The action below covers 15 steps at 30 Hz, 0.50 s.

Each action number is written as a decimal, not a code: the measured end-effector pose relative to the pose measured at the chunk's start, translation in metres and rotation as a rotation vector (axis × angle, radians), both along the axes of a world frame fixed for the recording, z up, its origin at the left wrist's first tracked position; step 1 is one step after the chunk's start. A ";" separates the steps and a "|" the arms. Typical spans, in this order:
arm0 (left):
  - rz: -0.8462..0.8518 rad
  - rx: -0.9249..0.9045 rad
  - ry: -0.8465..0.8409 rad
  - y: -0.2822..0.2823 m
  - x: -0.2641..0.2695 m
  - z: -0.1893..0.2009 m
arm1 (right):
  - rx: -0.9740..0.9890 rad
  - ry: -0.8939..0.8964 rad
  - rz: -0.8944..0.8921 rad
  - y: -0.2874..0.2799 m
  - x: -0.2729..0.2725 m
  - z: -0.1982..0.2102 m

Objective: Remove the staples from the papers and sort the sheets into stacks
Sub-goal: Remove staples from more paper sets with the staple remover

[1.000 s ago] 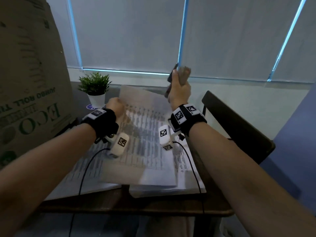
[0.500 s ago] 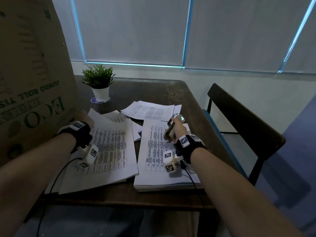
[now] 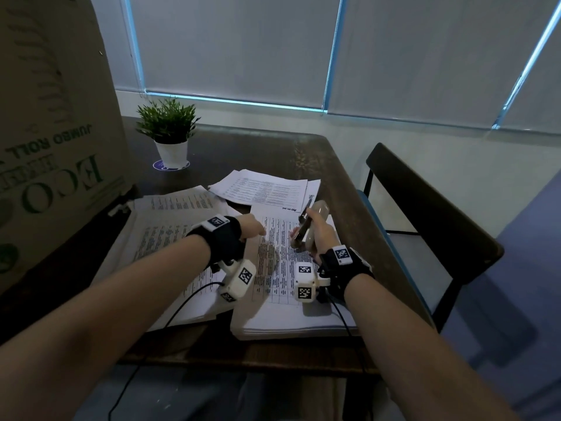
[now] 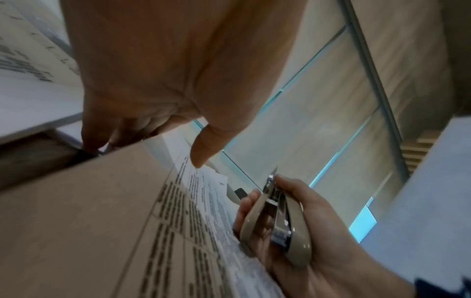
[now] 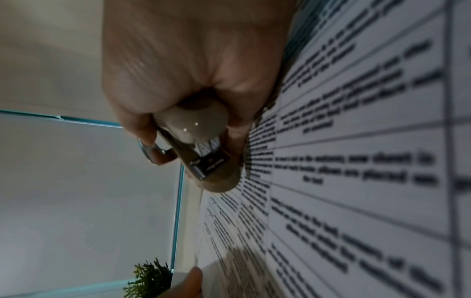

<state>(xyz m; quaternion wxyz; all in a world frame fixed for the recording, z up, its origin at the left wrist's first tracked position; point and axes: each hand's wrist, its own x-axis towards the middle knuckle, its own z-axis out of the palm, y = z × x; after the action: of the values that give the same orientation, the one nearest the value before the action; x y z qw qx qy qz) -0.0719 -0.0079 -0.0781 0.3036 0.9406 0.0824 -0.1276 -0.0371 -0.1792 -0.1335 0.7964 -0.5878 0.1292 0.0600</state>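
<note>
On the dark table [image 3: 273, 153], head view: a thick stack of printed sheets [image 3: 291, 311] lies near the front edge, the landmark for all else. Right hand [image 3: 318, 235] over the stack's far half, fingers curled round a beige staple remover [image 3: 309, 226], its metal tip pointing away from the person. Left hand [image 3: 252, 227] at the stack's left edge, fingers reaching onto the top sheet; whether they press it cannot be told. Left of the stack, a second pile of papers [image 3: 164, 238]; beyond it, loose sheets [image 3: 264, 189]; farther left, a potted plant [image 3: 168, 132] and a cardboard box [image 3: 54, 132]. Right of the stack, a chair [image 3: 431, 208]. Left wrist view: left hand [image 4: 165, 80] with fingers extended, thumb tip just at the top sheet [image 4: 102, 221], nothing held; right hand [image 4: 293, 231] beside the sheet, gripping the staple remover [image 4: 277, 221], glossy beige shells round metal jaws. Right wrist view: right hand [image 5: 183, 70] wrapped about the staple remover [image 5: 203, 145], which hovers close above the sheet's printed table [image 5: 356, 161]; contact cannot be told.
</note>
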 end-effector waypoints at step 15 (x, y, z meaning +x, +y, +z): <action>-0.047 0.045 -0.312 -0.004 0.006 -0.016 | 0.037 0.014 0.002 -0.002 -0.005 0.005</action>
<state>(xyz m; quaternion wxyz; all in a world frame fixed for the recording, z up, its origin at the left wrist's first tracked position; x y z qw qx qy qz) -0.0656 -0.0121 -0.0940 0.2885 0.9573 0.0151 0.0149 -0.0418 -0.1813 -0.1287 0.8061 -0.5728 0.1329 0.0673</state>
